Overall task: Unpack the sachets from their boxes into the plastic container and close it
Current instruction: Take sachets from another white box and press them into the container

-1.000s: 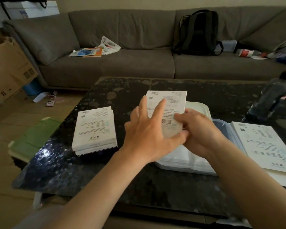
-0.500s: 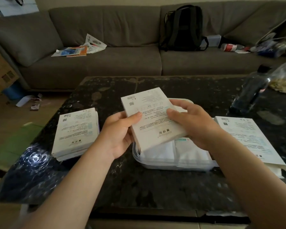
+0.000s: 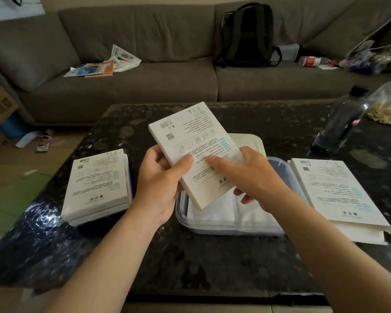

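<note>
A white box (image 3: 196, 154) was held above the near half of the plastic container (image 3: 235, 231), over the middle of the dark table (image 3: 212, 263). Its long axis ran away from the person, leaning to the far left, with the near end lower and the printed face up. The left hand (image 3: 158, 184) gripped its left edge, thumb pressed on the face and fingers curled underneath. The right hand (image 3: 248, 177) gripped the right edge the same way. The container stood open, with white sachets (image 3: 212, 211) lying flat inside in two side-by-side piles. A second box (image 3: 97, 186) lay flat on the table left of it, and a third box (image 3: 334, 190) to the right.
</note>
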A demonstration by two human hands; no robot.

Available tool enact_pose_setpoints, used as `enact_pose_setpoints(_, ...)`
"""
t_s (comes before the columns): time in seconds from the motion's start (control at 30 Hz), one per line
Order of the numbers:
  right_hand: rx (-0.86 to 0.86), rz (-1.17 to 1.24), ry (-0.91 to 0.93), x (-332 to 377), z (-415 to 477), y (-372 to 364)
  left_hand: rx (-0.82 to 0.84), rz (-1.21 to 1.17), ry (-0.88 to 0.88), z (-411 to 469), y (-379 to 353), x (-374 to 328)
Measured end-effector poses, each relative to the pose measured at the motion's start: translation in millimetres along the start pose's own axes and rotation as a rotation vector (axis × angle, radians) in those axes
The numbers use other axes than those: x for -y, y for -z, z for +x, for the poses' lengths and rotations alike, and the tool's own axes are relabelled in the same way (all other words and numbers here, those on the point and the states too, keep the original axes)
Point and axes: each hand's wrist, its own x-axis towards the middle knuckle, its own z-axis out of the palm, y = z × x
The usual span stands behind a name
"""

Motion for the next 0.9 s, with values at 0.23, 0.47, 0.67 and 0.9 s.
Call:
enact_pose_setpoints(0.23, 0.094, 0.045, -0.019, -2, 5, 7, 0.027, -0.017, 0.015, 1, 1, 3)
enact_pose_setpoints(0.47, -0.040, -0.034, 0.023, -2, 7, 9, 0.043, -0.079, 0.039, 2, -1, 8)
enact_pose_setpoints(0.67, -0.267, -0.247, 0.176, 1, 1, 4, 0.125, -0.182, 0.049, -2, -6, 15)
enact_pose_setpoints(0.9, -0.113, -0.177, 0.196, 1, 3, 0, 0.160, -0.194, 0.020, -6, -11, 22)
